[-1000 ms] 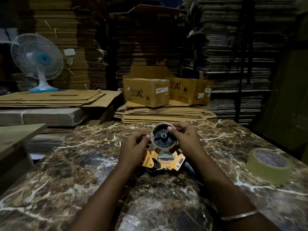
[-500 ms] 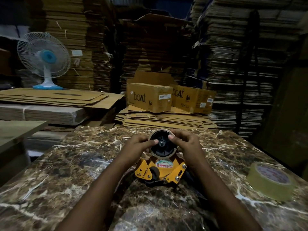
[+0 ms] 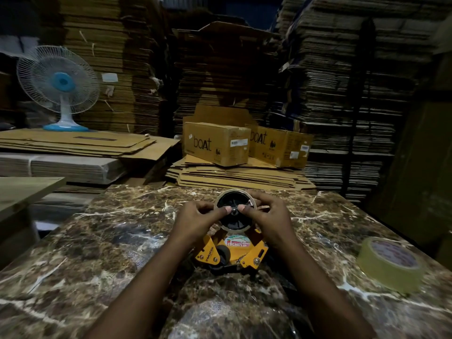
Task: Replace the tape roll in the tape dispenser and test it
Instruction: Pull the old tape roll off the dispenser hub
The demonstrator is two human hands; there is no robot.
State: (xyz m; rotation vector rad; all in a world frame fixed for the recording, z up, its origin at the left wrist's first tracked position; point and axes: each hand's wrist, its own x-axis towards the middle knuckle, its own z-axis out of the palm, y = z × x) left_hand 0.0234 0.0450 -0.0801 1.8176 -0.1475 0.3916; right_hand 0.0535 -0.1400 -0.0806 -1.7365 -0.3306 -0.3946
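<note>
A yellow tape dispenser (image 3: 231, 253) lies on the marble table (image 3: 97, 241) in front of me. Its black wheel carries a nearly spent tape roll (image 3: 236, 193), little more than a pale ring. My left hand (image 3: 195, 221) grips the ring's left side with the thumb pressed near the hub. My right hand (image 3: 267, 222) holds the right side, its thumb also at the hub. A full clear tape roll (image 3: 389, 264) lies flat on the table at the right, apart from both hands.
Two "boat" cardboard boxes (image 3: 216, 143) sit on flattened cartons behind the table. A blue and white fan (image 3: 58, 86) stands at the back left. Tall stacks of cardboard (image 3: 342, 81) fill the background. A wooden board (image 3: 27, 189) juts in at the left.
Both thumbs have moved inward from the ring's rim to the hub of the wheel. The view has tilted up slightly, so hands and dispenser sit lower in it.
</note>
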